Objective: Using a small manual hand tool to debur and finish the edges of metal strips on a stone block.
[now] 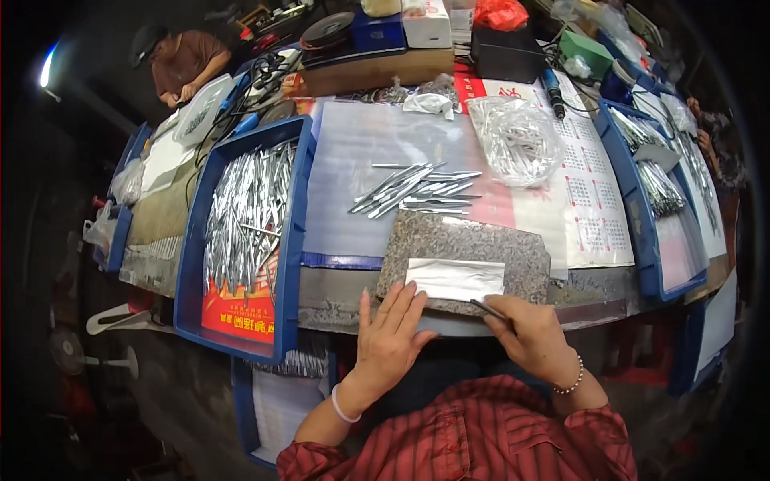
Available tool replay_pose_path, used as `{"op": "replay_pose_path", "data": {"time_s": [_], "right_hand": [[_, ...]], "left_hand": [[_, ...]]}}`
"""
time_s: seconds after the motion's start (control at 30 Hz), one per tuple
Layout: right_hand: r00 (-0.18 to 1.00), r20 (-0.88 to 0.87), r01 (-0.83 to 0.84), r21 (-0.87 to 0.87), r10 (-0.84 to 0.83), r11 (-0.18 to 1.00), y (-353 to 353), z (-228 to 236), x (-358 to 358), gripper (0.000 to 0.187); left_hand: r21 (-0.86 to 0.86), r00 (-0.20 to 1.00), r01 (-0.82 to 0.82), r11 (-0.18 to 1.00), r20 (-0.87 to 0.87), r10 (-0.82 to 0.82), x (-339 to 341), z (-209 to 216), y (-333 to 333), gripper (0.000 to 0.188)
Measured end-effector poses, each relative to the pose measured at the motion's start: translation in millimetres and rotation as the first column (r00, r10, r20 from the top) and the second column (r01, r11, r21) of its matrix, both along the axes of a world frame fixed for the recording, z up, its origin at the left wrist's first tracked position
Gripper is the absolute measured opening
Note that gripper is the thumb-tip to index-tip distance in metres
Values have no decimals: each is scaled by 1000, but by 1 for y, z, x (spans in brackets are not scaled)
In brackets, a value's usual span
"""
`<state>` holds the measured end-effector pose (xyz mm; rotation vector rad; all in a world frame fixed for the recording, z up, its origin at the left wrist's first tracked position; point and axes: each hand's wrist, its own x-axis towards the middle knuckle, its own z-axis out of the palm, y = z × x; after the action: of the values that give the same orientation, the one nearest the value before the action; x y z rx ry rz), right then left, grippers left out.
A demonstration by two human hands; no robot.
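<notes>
A speckled stone slab point(473, 236) lies at the table's front edge, with a folded white paper or cloth strip point(455, 278) on it. My left hand point(389, 345) is open, its outstretched fingertips at the strip's left end and the slab's lower left edge. At the strip's lower right, my right hand point(536, 337) is closed around a dark, slim rod-like tool point(488, 309), which points left. Its far tip is too small to make out. Just beyond the slab, a loose pile of slim, pointed silver metal pieces point(417, 191) rests on the plastic-covered tabletop.
A blue tray point(186, 309) of similar metal pieces stands on the left, another blue tray point(642, 216) on the right. Behind the pile lie a clear bag of pieces point(521, 148) and a dark handheld tool point(553, 92). A person point(188, 64) works at the far left.
</notes>
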<state>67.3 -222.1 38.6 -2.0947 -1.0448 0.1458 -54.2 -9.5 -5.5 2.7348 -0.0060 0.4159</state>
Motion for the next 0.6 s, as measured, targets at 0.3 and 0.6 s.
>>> {"op": "replay_pose_path", "data": {"time_s": [0.3, 0.6], "right_hand": [[988, -149, -29, 118, 47, 993, -7, 10, 13, 18], [820, -549, -32, 240, 163, 970, -38, 12, 15, 11]], "left_hand": [[33, 998, -52, 998, -17, 52, 1, 31, -3, 51], [-950, 993, 69, -304, 96, -75, 14, 175, -63, 43]]}}
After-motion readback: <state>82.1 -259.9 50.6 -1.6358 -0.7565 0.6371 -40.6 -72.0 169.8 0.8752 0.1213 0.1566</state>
